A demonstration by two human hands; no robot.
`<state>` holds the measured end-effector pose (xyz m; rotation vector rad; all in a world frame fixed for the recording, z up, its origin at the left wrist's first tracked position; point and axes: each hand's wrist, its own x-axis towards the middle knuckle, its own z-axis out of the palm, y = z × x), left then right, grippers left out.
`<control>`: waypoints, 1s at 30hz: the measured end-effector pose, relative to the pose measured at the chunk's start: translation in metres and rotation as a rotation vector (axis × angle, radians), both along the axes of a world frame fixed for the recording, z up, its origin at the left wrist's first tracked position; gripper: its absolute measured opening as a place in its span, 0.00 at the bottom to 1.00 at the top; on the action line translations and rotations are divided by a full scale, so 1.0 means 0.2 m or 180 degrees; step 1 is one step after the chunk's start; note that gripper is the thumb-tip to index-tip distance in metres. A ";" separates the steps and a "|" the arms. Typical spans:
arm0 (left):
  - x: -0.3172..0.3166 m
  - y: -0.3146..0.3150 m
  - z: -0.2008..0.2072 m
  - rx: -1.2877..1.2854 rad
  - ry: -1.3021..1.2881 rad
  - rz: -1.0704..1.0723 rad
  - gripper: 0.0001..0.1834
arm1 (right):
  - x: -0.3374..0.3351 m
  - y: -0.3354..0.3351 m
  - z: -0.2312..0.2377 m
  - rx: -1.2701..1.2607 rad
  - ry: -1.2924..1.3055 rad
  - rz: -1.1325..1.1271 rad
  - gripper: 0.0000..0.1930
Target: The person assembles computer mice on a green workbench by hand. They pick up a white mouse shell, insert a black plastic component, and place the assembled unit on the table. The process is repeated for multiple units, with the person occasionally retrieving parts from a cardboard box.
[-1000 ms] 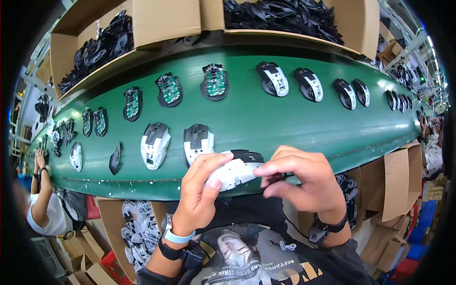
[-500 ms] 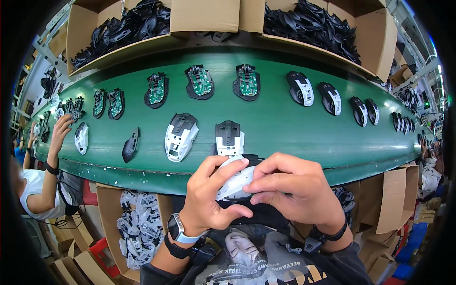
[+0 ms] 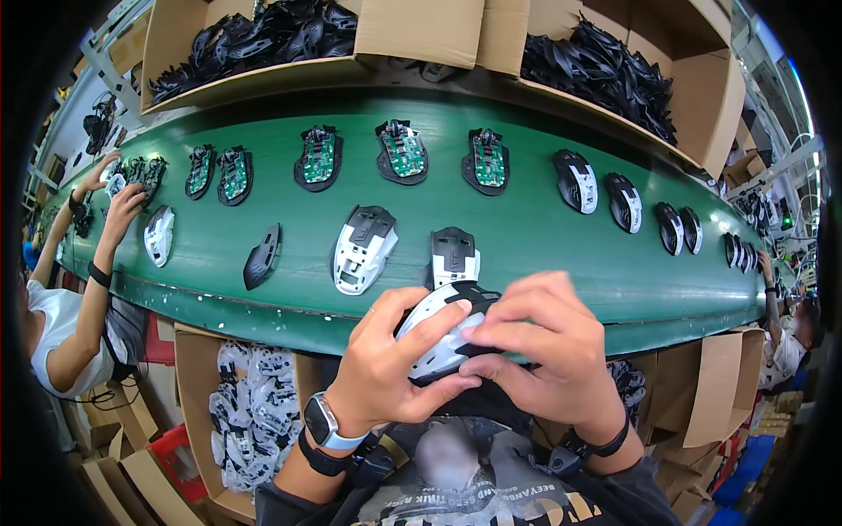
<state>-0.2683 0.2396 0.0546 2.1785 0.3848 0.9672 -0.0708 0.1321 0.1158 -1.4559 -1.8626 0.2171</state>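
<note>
A white-and-black computer mouse shell is held tilted just above the near edge of the green bench. My left hand is closed round its left side, thumb at the lower end and fingers over the top. My right hand pinches its right side; those fingertips partly hide the edge, and the upper fingers are smeared by motion. Just beyond lies another mouse shell, its lower end covered by the held one. To its left are a larger white-and-black shell and a slim black side piece.
Mouse bases with green circuit boards line the far side of the green bench; assembled mice continue rightward. Open cartons of black parts stand behind. A carton of white shells sits below left. Co-workers' arms reach in at both ends.
The held shell has turned, showing more of its black-and-white top. My right fingers have shifted along its edge. The view has swung, so the bench items appear moved.
</note>
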 end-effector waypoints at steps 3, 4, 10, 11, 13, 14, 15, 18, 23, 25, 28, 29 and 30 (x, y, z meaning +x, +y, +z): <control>-0.02 0.01 0.02 0.0033 0.0000 -0.0085 0.38 | -0.02 0.03 -0.04 0.0057 0.0590 -0.0446 0.32; -0.02 0.01 0.02 0.0103 -0.0062 -0.0155 0.39 | -0.02 0.03 -0.08 -0.0289 0.1348 -0.0191 0.36; -0.03 0.00 -0.14 -0.0717 -0.1236 -0.0174 0.52 | -0.11 0.03 -0.23 -0.0524 0.2781 0.0009 0.46; -0.02 -0.05 -0.13 -0.1353 -0.1591 -0.0123 0.55 | -0.13 0.03 -0.23 -0.0346 0.2736 -0.0087 0.47; -0.08 -0.14 -0.10 -0.3051 -0.1617 -0.0072 0.50 | -0.16 0.04 -0.19 -0.0046 0.2155 -0.0209 0.47; -0.12 -0.15 -0.11 -0.3896 -0.1551 -0.0247 0.46 | -0.18 0.05 -0.17 0.0090 0.1862 -0.0267 0.47; -0.13 -0.18 -0.11 -0.4226 -0.1721 -0.0323 0.38 | -0.20 0.07 -0.20 0.0320 0.1777 -0.0231 0.47; -0.16 -0.20 -0.10 -0.4250 -0.1722 -0.0308 0.43 | -0.27 0.08 -0.23 0.0516 0.3101 -0.0038 0.46; -0.16 -0.24 -0.07 -0.4789 -0.2097 -0.0520 0.41 | -0.21 0.05 -0.21 0.0531 0.2346 0.0270 0.46; -0.12 -0.26 -0.01 -0.5071 -0.2185 -0.0307 0.45 | -0.20 0.03 -0.21 0.0462 0.2489 0.0292 0.46; -0.10 -0.24 -0.04 -0.4178 -0.1904 -0.0504 0.43 | -0.12 0.05 -0.20 0.0121 0.2877 0.0515 0.45; -0.10 -0.23 -0.06 -0.3730 -0.1774 -0.0622 0.42 | -0.09 0.08 -0.22 -0.0074 0.3068 0.0653 0.45; -0.08 -0.21 -0.08 -0.3650 -0.2093 -0.0191 0.38 | -0.06 0.11 -0.24 -0.0269 0.3241 0.0785 0.45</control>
